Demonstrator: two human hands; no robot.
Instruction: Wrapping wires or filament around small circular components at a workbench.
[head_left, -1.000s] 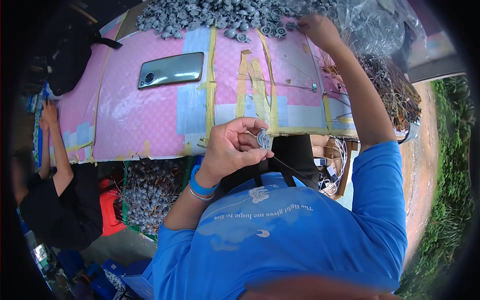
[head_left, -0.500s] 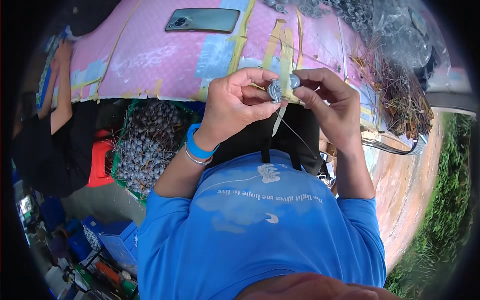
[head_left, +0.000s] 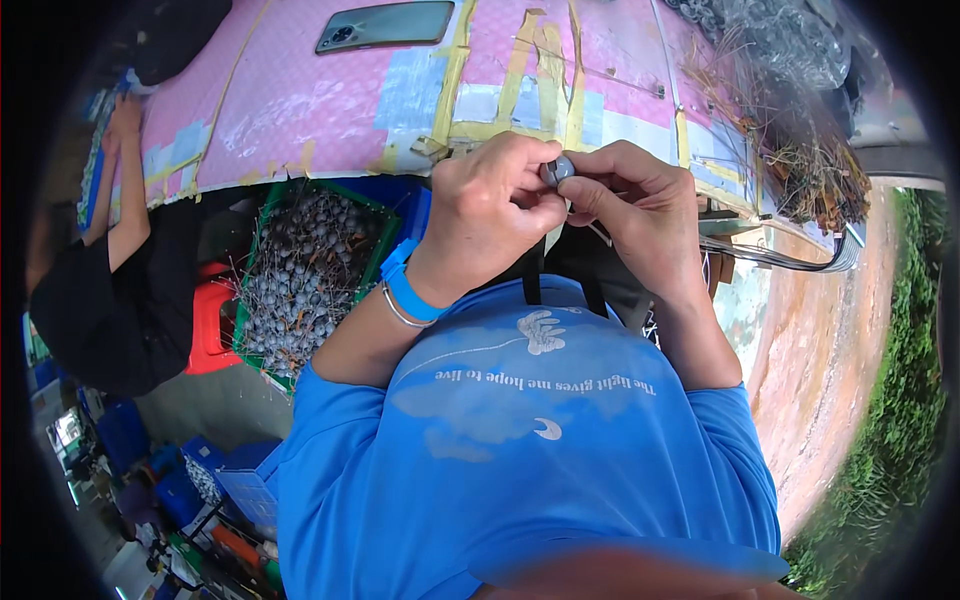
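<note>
Just off the near edge of the pink-covered table, my two hands meet around a small grey ball-shaped plastic part. My left hand pinches its left side between thumb and fingers, which cover much of it. From the other side, my right hand grips the rounded grey face with thumb and forefinger. A dark gap or slot shows on the ball's upper left. Whether its two pieces are fully joined I cannot tell. A thin pale wire end shows below the right hand.
A phone lies on the taped pink table cover. Brown-tipped wires and clear plastic bags crowd the right end. Left of my lap stands a green crate of grey balls on wires. Another person's arms rest far left.
My hands have come together, bringing the ridged grey part from the left hand against the rounded grey piece in the right. The view has shifted slightly.
</note>
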